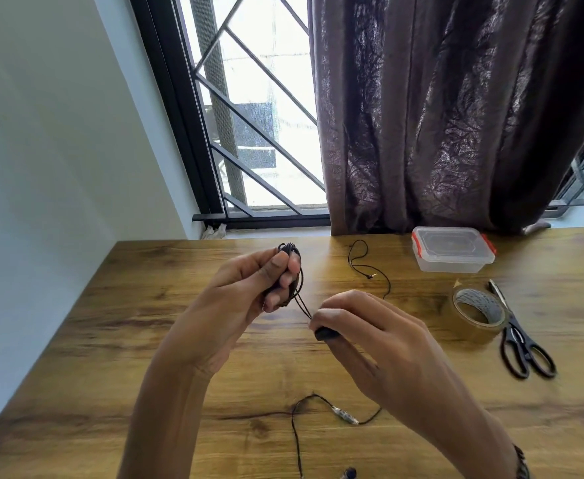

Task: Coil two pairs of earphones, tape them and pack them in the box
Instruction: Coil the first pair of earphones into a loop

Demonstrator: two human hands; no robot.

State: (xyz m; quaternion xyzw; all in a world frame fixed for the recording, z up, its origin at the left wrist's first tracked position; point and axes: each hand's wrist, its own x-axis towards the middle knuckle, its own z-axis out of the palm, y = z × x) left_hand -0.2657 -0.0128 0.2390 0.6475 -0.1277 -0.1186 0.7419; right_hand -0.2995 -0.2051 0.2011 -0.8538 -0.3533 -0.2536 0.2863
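Both hands are raised above the wooden worktop (pixel 145 323), working one black cable. The left hand (pixel 249 295) has its grip closed round a small coil (pixel 288 252) of cable, the thumb pressing the loops against the curled fingers, and part of the bundle pokes out above the fingertips. From this coil two strands (pixel 302 302) run down toward 5 o'clock to the right hand (pixel 363 333), whose thumb and fingers pinch them; a dark lump sits at the pinch, too blurred to identify. The right hand is just beside the left, at about 4 o'clock from it. Below the hands, toward 6 o'clock, more cable (pixel 304 413) lies loose on the worktop with an inline remote (pixel 344 415), and runs off the bottom edge. A second black cable (pixel 370 271) lies at about 1 o'clock from the hands, its plug visible. Whether each stretch belongs to one pair of earphones or the other cannot be told. The clear box (pixel 453 250) with red clips stands at 2 o'clock, lid on, well apart from both hands. A tape roll (pixel 479 314) rests at 3 o'clock from the right hand, and black scissors (pixel 522 340) lie touching it on its far side.
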